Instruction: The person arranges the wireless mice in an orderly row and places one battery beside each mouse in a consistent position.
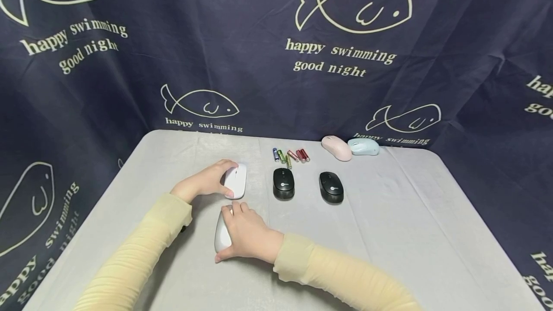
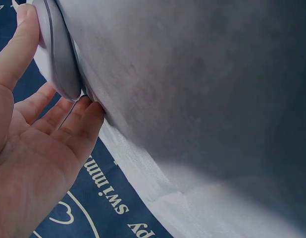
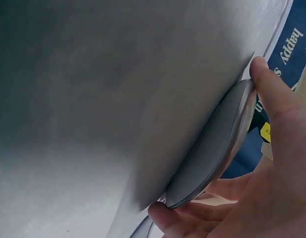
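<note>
Near the left side of the table, my left hand [image 1: 206,179] grips a white computer mouse [image 1: 238,181] by its two ends, thumb at the near end and fingers at the far one. The left wrist view shows the mouse's side [image 2: 59,54] between thumb and fingertips. Just below it in the head view, my right hand [image 1: 251,235] holds a light grey mouse [image 1: 222,237] in the same way; its palm and fingers hide part of the top. In the right wrist view, the grey mouse's side [image 3: 210,148] lies close against the tabletop.
Two black mice [image 1: 283,185] [image 1: 331,188] stand right of the hands. Behind them lie several small batteries [image 1: 288,161] in blue, green and red. A pink mouse [image 1: 337,148] and a light blue mouse [image 1: 364,147] touch at the back edge. Dark fish-print cloth [image 1: 259,61] surrounds the pale table [image 1: 389,234].
</note>
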{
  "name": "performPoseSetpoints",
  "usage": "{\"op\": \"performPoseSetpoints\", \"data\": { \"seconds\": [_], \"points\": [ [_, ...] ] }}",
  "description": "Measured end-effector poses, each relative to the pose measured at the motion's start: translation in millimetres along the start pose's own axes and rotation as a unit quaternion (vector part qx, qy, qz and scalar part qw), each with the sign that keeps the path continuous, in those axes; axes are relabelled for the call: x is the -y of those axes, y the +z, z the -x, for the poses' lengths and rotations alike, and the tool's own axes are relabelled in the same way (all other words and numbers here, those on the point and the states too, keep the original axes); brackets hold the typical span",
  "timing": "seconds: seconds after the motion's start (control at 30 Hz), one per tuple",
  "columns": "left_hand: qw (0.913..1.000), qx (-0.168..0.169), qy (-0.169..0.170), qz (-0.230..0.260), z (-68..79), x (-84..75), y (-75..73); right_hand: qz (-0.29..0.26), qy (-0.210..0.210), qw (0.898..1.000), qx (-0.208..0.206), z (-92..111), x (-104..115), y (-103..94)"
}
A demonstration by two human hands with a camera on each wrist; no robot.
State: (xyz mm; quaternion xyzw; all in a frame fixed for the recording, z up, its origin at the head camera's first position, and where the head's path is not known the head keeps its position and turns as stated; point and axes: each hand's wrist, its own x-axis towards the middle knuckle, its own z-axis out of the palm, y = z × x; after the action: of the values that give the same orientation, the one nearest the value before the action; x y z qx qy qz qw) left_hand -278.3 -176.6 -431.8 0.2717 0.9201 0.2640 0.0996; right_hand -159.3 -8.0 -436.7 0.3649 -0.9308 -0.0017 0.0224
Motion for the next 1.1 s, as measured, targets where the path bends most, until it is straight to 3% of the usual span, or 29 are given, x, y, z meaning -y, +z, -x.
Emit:
{"op": "performPoseSetpoints", "data": {
  "seconds": [0.37,0.77,1.1],
  "points": [
    [1.0,0.001,-0.001,-0.001,0.3,1.9,1.5,-0.017,-0.004,0.999,0.037,0.8,-3.3,-3.6],
    [1.0,0.002,-0.001,-0.003,-1.3,3.5,2.1,-0.017,-0.011,0.999,0.034,0.8,-5.6,-4.7],
    [1.0,0.004,0.0,-0.006,-1.1,3.4,2.4,-0.069,-0.021,0.996,0.05,5.0,-13.4,-18.8]
  ]
}}
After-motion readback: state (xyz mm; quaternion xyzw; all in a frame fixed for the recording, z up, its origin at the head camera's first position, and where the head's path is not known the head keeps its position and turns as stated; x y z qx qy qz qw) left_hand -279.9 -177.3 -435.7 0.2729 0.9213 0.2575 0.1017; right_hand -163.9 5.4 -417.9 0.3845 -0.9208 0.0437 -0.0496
